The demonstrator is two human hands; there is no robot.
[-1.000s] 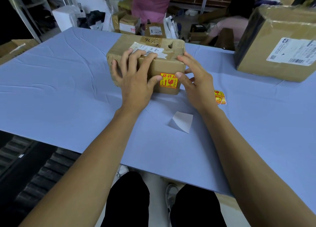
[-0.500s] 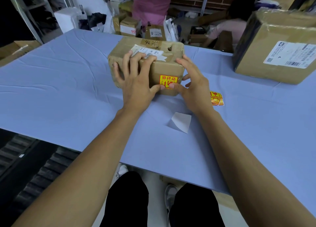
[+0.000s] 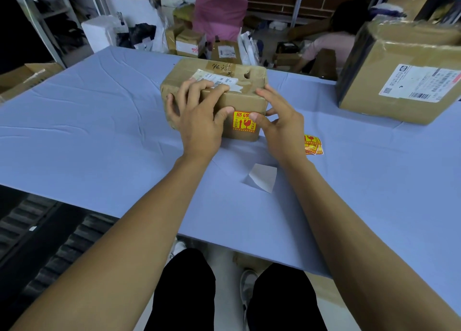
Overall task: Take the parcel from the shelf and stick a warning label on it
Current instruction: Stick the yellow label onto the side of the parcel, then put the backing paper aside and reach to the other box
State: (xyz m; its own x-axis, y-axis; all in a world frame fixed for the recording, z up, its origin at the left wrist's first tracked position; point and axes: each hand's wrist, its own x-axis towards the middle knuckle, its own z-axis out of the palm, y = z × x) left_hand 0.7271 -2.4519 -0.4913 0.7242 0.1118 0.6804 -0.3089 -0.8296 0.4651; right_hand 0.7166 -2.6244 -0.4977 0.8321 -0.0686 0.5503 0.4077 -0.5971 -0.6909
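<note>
A small brown cardboard parcel (image 3: 249,99) with a white shipping label on top sits on the blue table (image 3: 99,136). A yellow and red warning label (image 3: 240,124) is stuck on its near side face. My left hand (image 3: 199,121) lies over the parcel's near top edge, fingers spread on the top and thumb beside the label. My right hand (image 3: 282,123) is at the parcel's right front corner, its thumb pressing on the label's right part and its fingers against the box side.
A few spare warning labels (image 3: 313,145) lie on the table right of my right hand. A white backing paper (image 3: 263,177) lies near my forearms. A large taped carton (image 3: 404,74) stands at the right. Parcels and a crouching person are beyond the table.
My right thumb has slid left onto the warning label, now covering its right part. The left hand keeps holding the parcel in place.
</note>
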